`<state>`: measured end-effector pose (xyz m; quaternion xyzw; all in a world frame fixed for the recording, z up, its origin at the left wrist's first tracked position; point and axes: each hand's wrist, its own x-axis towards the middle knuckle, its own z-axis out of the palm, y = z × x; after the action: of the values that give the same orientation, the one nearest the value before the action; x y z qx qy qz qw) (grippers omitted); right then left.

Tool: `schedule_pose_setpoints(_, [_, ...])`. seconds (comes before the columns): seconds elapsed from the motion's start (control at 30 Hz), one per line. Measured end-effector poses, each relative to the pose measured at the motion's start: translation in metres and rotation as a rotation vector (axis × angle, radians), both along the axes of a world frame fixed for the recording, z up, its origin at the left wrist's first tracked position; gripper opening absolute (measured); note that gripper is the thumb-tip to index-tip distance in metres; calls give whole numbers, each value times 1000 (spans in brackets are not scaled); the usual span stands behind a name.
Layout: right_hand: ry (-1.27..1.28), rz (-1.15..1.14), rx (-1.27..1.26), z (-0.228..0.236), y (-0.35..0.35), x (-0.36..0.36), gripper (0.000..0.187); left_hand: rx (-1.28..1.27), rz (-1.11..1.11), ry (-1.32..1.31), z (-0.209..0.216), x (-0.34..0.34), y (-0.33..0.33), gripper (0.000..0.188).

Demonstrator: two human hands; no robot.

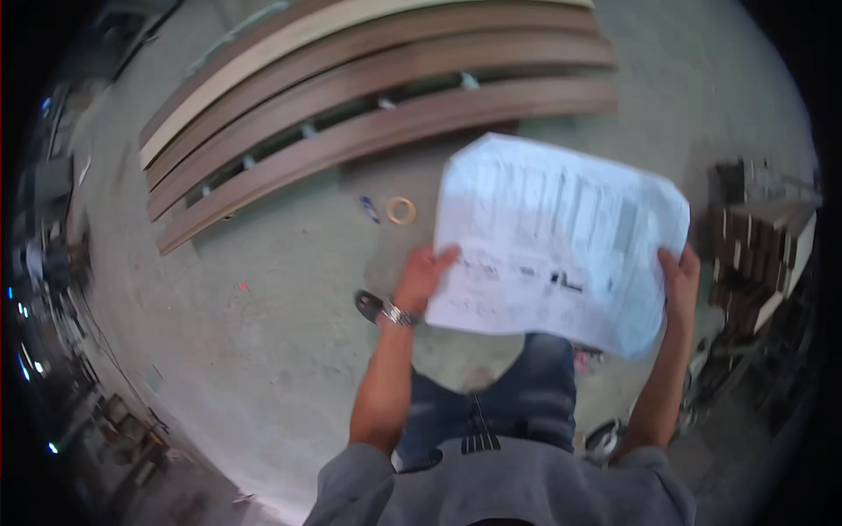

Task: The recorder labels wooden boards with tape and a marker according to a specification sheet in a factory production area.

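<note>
A large white paper sheet [535, 237] with line drawings and tables printed on it is spread out in front of me. My left hand [424, 279], with a metal watch [402, 314] on its wrist, pinches the sheet's left edge, thumb on top. At the opposite edge my right hand [680, 279] grips the paper the same way. The sheet is held above the floor, slightly tilted and blurred, its lower right corner bending down. The fingers behind the paper are hidden.
Several long brown boards [386, 131] lie side by side across the far floor. A yellow tape roll [401, 210] and a blue-and-white object [369, 209] rest on the concrete near them. Stacked wood pieces [759, 250] stand at the right; dark clutter [114, 438] lines the left.
</note>
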<state>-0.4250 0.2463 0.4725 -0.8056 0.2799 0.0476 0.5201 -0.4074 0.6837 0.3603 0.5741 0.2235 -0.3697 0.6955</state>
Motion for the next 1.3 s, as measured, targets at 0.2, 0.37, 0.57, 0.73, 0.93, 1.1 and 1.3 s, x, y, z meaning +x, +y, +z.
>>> schedule_pose_setpoints(0.2, [153,189,15,-29,248,-33,30,183,232,-25,30,-128,244,36])
schedule_pose_setpoints(0.37, [77,460,281,9,517,-18,27,300,358,3,105,-208,505,35])
schedule_pose_setpoints(0.57, [-29,524,234,31,690,51,26,536,371,-282,184,-160,682,34])
schedule_pose_setpoints(0.73, [-108,427,374,49,801,123,26,647,325,-455,223,-66,788,29])
schedule_pose_setpoints(0.93, [-198,311,420,30,933,196,24,671,227,-654,256,42,928,25])
schedule_pose_setpoints(1.1, [-217,190,493,47,1026,209,25,516,235,-616,260,85,1025,26])
schedule_pose_setpoints(1.3, [-304,-40,409,49,1090,190,26,351,78,-641,249,159,1108,27])
